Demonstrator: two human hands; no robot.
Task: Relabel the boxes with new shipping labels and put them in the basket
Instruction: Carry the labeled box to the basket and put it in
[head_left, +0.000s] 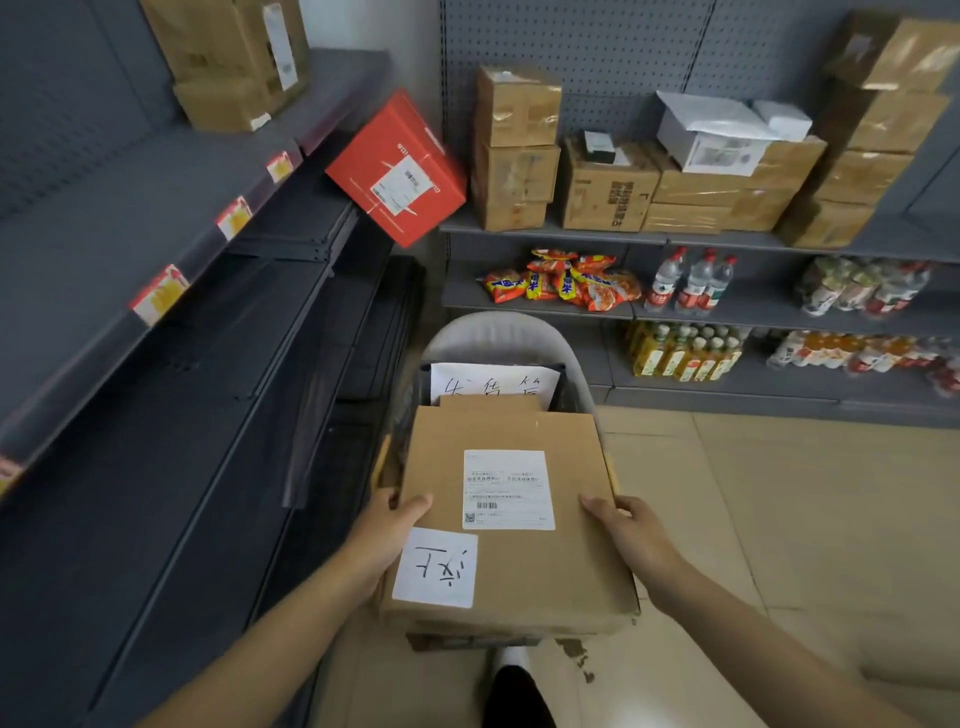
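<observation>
Gripping opposite edges, the left hand (397, 525) and right hand (626, 525) hold a flat brown cardboard box (519, 566) bearing a white shipping label (508, 489) over the dark basket (395, 431).

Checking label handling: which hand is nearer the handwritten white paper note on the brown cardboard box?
Left. The left hand grips the brown cardboard box edge right beside the handwritten white paper note; the right hand holds the opposite edge, across the box.
</observation>
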